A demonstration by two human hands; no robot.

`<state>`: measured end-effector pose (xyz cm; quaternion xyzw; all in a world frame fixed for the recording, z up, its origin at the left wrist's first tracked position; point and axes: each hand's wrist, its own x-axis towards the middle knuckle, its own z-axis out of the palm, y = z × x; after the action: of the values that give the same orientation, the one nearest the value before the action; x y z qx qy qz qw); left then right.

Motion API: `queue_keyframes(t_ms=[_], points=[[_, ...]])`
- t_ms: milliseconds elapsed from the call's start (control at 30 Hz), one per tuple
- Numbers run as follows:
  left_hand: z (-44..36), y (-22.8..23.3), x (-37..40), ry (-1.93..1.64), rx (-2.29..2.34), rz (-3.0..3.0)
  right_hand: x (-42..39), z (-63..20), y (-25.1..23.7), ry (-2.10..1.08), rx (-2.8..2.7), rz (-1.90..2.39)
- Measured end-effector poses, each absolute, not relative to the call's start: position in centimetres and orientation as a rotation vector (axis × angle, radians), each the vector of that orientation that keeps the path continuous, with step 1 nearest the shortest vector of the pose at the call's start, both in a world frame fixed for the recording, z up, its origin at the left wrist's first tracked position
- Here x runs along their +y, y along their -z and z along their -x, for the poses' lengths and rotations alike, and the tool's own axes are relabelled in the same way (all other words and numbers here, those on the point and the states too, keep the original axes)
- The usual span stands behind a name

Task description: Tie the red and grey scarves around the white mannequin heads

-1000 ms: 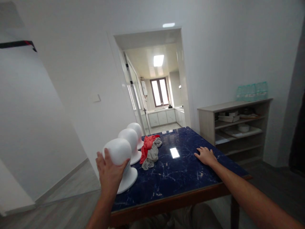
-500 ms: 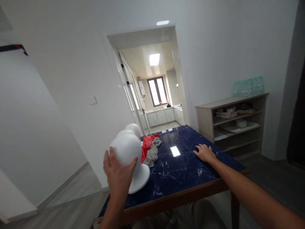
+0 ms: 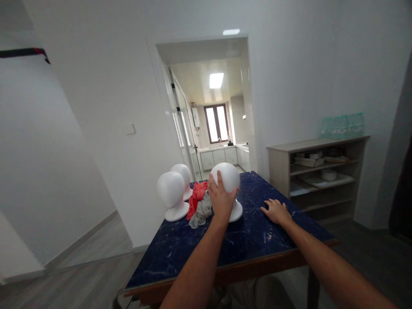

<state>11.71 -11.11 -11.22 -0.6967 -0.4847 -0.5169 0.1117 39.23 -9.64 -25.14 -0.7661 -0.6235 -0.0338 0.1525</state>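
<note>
My left hand (image 3: 220, 198) grips a white foam mannequin head (image 3: 229, 177) from behind; its round base (image 3: 237, 212) rests on the dark blue marble table (image 3: 257, 240) near the middle. My right hand (image 3: 276, 210) lies flat on the tabletop just right of it, fingers spread, holding nothing. A heap of red and grey cloth (image 3: 199, 204) lies against the left of my left hand. Two more white mannequin heads stand at the table's left side, one nearer (image 3: 171, 194) and one behind it (image 3: 183, 175).
A wooden shelf unit (image 3: 317, 176) with dishes and boxes stands by the right wall, green-wrapped bottles (image 3: 341, 125) on top. Behind the table an open doorway (image 3: 212, 128) leads to a kitchen. Grey floor (image 3: 64, 274) lies to the left.
My left hand has carried the mannequin head from the table's near left corner to the middle and set its base down beside the cloth. My right hand has stayed flat on the table.
</note>
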Motion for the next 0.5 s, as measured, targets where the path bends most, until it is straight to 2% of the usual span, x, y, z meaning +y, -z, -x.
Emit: queue_keyframes(t_ms=[500], points=[[-12.6, 13.9, -10.8, 1.444, -1.525, 2.101, -9.7, -39.1, 24.9, 0.071, -1.776, 2.189]])
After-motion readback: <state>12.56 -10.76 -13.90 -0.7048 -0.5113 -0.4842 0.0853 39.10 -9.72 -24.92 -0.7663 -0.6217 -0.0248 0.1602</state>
